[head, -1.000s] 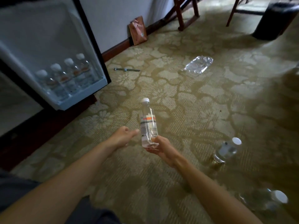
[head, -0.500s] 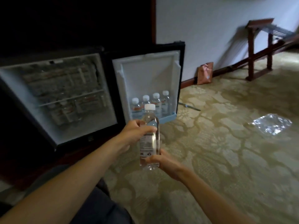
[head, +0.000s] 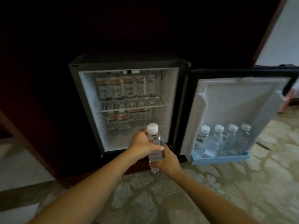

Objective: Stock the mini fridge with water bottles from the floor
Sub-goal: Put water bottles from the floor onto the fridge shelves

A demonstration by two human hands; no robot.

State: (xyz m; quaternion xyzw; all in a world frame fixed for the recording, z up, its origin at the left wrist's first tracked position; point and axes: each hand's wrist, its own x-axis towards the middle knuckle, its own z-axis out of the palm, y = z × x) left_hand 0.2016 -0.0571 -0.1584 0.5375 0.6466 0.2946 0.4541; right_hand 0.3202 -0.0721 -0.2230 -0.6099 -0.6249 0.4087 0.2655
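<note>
Bottle [head: 155, 139] stands upright between both hands, just before the open mini fridge [head: 87, 102]. It looks full, so rather heavy for its size, and the thin smooth plastic may dent or slip (the label band probably gives better grip). The left hand [head: 140, 145] wraps the upper body under the cap; the right hand [head: 168, 160] clasps the lower part, with both arms stretched forward

One mini fridge [head: 72, 102]. Two hands, the left hand [head: 140, 146] and the right hand [head: 168, 160], grip one water bottle [head: 155, 147]. Four door bottles [head: 226, 139] stand in one door rack [head: 220, 159]. Five upper bottles [head: 129, 84] show on one wire shelf [head: 158, 106]. The lower bottles [head: 123, 118] are too blurred to count.
</note>
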